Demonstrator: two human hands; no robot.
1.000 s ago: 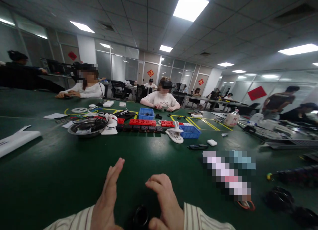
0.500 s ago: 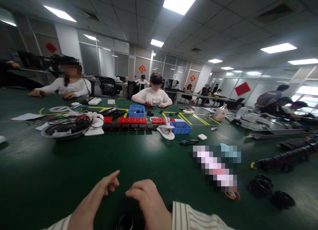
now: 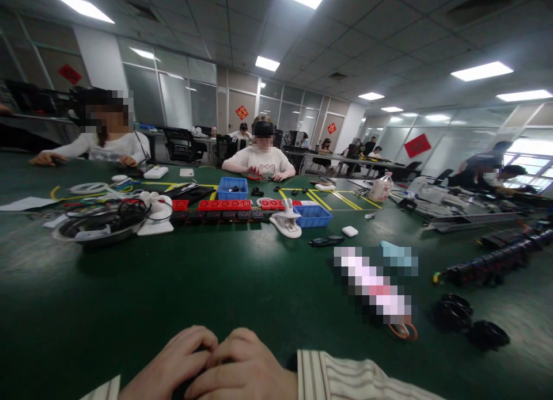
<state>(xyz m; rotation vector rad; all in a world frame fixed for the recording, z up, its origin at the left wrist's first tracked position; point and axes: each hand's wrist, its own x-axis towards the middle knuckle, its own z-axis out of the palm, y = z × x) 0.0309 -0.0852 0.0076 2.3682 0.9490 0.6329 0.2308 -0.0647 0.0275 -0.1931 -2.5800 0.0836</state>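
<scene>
At the bottom of the head view, my left hand point(image 3: 175, 357) and my right hand point(image 3: 248, 365) meet over the green table point(image 3: 142, 290). The fingers of both are curled and touch each other. Below them a small part of a dark object point(image 3: 182, 387) shows; the hands cover most of it, so its kind cannot be made out. Striped cream cuffs surround both wrists.
A metal bowl of cables point(image 3: 99, 233), red and black blocks in a row point(image 3: 224, 209), blue bins point(image 3: 313, 217), a white clip point(image 3: 286, 223) and black rings point(image 3: 488, 334) lie on the table. Co-workers sit across it, one in a light shirt point(image 3: 261, 158).
Half a second ago my hands were apart, with a dark round object showing between them. They have since come together and their fingers have curled over it. The view has shifted slightly.
</scene>
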